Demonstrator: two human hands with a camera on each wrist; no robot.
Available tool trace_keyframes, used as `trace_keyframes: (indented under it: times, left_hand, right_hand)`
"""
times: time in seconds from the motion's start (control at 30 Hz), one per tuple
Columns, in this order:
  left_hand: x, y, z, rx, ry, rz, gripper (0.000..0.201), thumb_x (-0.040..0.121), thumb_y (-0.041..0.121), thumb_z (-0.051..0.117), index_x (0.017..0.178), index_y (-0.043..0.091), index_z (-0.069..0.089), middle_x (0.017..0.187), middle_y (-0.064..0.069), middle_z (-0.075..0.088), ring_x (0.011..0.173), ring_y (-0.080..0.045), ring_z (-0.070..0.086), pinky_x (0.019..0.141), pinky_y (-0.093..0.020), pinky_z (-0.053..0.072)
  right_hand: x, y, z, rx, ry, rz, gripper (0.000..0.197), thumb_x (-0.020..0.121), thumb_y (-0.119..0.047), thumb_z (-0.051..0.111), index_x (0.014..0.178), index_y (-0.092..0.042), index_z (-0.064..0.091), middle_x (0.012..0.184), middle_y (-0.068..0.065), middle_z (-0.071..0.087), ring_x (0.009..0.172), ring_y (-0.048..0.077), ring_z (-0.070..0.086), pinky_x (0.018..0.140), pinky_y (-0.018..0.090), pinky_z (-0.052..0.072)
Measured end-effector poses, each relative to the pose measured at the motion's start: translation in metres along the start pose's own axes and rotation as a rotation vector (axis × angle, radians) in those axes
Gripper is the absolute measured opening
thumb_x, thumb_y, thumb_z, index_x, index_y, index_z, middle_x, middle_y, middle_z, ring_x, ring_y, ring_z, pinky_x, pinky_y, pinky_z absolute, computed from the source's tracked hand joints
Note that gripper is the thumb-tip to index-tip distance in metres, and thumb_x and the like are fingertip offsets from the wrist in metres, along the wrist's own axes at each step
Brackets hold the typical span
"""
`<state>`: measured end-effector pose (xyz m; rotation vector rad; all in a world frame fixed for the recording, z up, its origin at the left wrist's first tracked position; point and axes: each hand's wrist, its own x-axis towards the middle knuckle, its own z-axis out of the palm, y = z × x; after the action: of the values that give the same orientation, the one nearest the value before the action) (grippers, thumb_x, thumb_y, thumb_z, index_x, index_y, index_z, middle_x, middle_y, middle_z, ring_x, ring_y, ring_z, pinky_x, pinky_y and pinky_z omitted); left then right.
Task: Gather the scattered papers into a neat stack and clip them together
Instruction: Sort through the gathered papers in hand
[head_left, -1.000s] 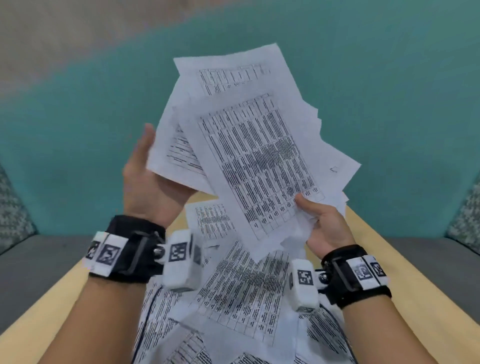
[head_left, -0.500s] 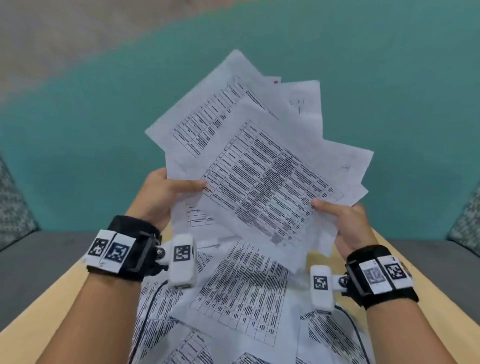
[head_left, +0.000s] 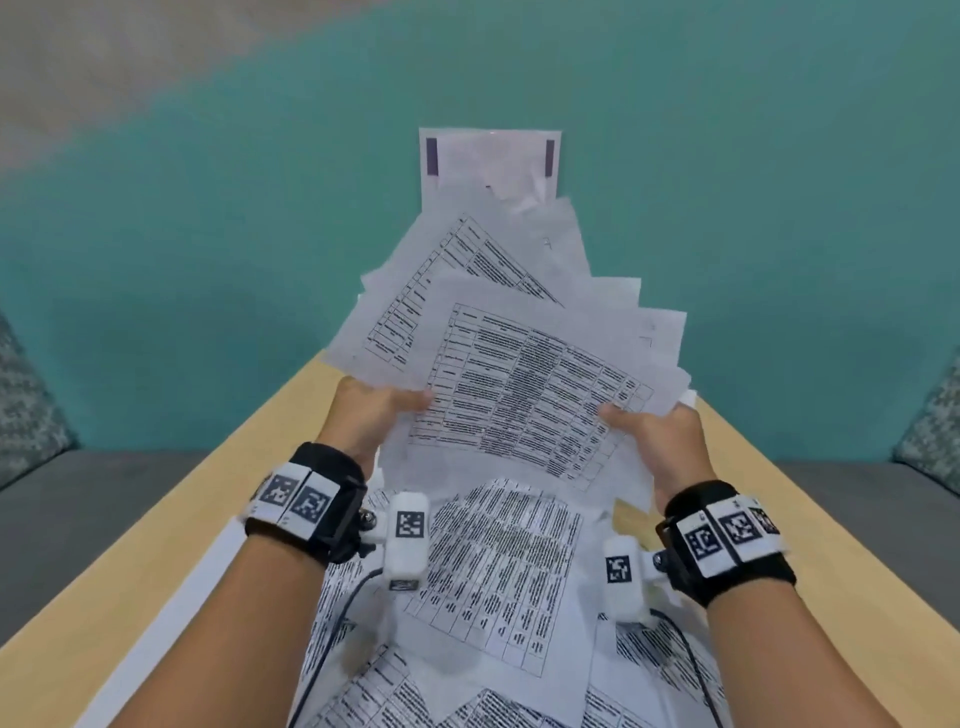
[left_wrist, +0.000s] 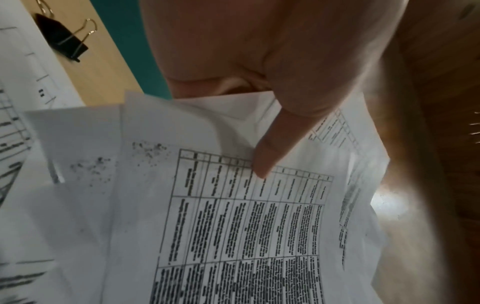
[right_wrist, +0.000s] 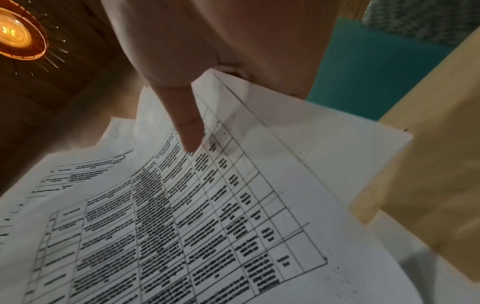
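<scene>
I hold a loose, uneven bundle of printed sheets up above the table, its pages fanned and askew. My left hand pinches the bundle's left edge, thumb on top. My right hand pinches its right edge, thumb pressed on the printed table. More printed papers lie scattered on the wooden table under my wrists. A black binder clip lies on the wood beside the papers; it shows only in the left wrist view.
A teal floor or rug lies beyond the table's far edge. Grey seating flanks the table, with patterned cushions at both sides. Camera cables trail over the papers near me.
The bundle has swung from tilted to roughly level and dropped lower. My left hand has moved from under the sheets to pinching the left edge. Both hands have shifted down and forward.
</scene>
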<state>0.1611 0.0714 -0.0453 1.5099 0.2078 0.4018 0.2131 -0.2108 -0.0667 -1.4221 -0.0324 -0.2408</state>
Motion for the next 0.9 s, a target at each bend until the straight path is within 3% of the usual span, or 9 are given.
trace_keyframes:
  times: [0.1,0.2,0.33,0.5,0.6,0.7,0.73,0.8,0.9]
  left_hand:
    - [-0.001,0.002,0.003,-0.008,0.039,-0.029,0.045,0.061,0.012,0.092,0.1,-0.003,0.075,0.114,-0.014,0.077,0.116,-0.033,0.068,0.115,-0.053,0.041]
    - [-0.001,-0.002,0.004,-0.054,0.054,-0.079,0.045,0.066,0.002,0.088,0.107,-0.007,0.072,0.112,-0.016,0.077,0.112,-0.034,0.07,0.113,-0.05,0.045]
    - [-0.007,-0.002,0.005,-0.069,0.022,-0.085,0.036,0.077,-0.008,0.077,0.112,-0.005,0.072,0.112,-0.014,0.078,0.108,-0.032,0.073,0.101,-0.046,0.054]
    - [-0.007,0.01,0.003,-0.18,0.033,-0.026,0.025,0.091,0.01,0.073,0.113,-0.003,0.074,0.108,-0.013,0.08,0.099,-0.028,0.076,0.09,-0.039,0.059]
    - [-0.006,0.008,0.003,-0.158,0.029,-0.04,0.022,0.095,0.017,0.071,0.109,0.001,0.075,0.105,-0.009,0.081,0.095,-0.024,0.077,0.085,-0.036,0.058]
    - [-0.005,0.003,0.002,-0.119,0.045,-0.072,0.065,0.074,0.031,0.086,0.126,-0.002,0.065,0.12,-0.012,0.076,0.113,-0.029,0.072,0.107,-0.048,0.051]
    - [-0.003,0.002,0.001,-0.123,0.04,-0.066,0.07,0.07,0.031,0.087,0.128,-0.002,0.064,0.121,-0.012,0.076,0.114,-0.03,0.071,0.109,-0.049,0.049]
    - [-0.003,0.007,0.002,-0.121,0.051,-0.05,0.058,0.079,0.024,0.083,0.127,-0.003,0.065,0.122,-0.014,0.075,0.111,-0.029,0.072,0.106,-0.047,0.052]
    - [-0.004,0.016,0.005,-0.026,0.141,-0.035,0.081,0.08,0.032,0.083,0.148,0.011,0.044,0.15,-0.011,0.054,0.133,-0.028,0.054,0.111,-0.044,0.039]
  right_hand:
    - [0.0,-0.004,0.0,0.063,0.037,-0.047,0.029,0.078,0.002,0.078,0.096,-0.019,0.067,0.1,-0.005,0.074,0.095,0.016,0.068,0.091,0.035,0.049]
    - [0.002,-0.001,-0.001,0.065,0.026,-0.022,0.034,0.076,0.002,0.08,0.102,-0.016,0.07,0.105,-0.001,0.076,0.102,0.023,0.07,0.099,0.043,0.05]
    - [0.0,0.006,0.0,-0.001,-0.04,0.052,0.025,0.078,0.0,0.079,0.097,-0.015,0.071,0.101,0.003,0.078,0.097,0.028,0.073,0.096,0.05,0.055]
    - [-0.002,-0.005,0.002,-0.022,-0.042,0.013,0.02,0.086,-0.002,0.073,0.099,-0.018,0.071,0.1,-0.002,0.076,0.098,0.023,0.072,0.093,0.041,0.054]
    - [-0.004,-0.005,0.002,-0.024,-0.038,0.048,0.024,0.084,0.002,0.072,0.1,-0.017,0.069,0.101,0.002,0.076,0.098,0.027,0.071,0.092,0.045,0.055]
    - [-0.007,0.001,0.003,-0.075,-0.066,0.079,0.023,0.087,-0.004,0.072,0.108,-0.013,0.071,0.104,0.003,0.076,0.099,0.027,0.071,0.096,0.049,0.054]
    - [-0.009,0.001,0.003,-0.077,-0.071,0.079,0.022,0.089,-0.005,0.071,0.109,-0.013,0.071,0.104,0.004,0.076,0.099,0.027,0.071,0.096,0.05,0.054]
    - [-0.008,-0.003,0.004,-0.053,-0.061,0.068,0.018,0.09,-0.004,0.07,0.105,-0.014,0.072,0.102,0.005,0.076,0.097,0.028,0.072,0.095,0.051,0.055]
    - [-0.006,-0.015,0.006,0.048,-0.024,0.058,0.02,0.089,-0.002,0.07,0.106,-0.014,0.072,0.101,0.005,0.077,0.096,0.027,0.073,0.093,0.05,0.056]
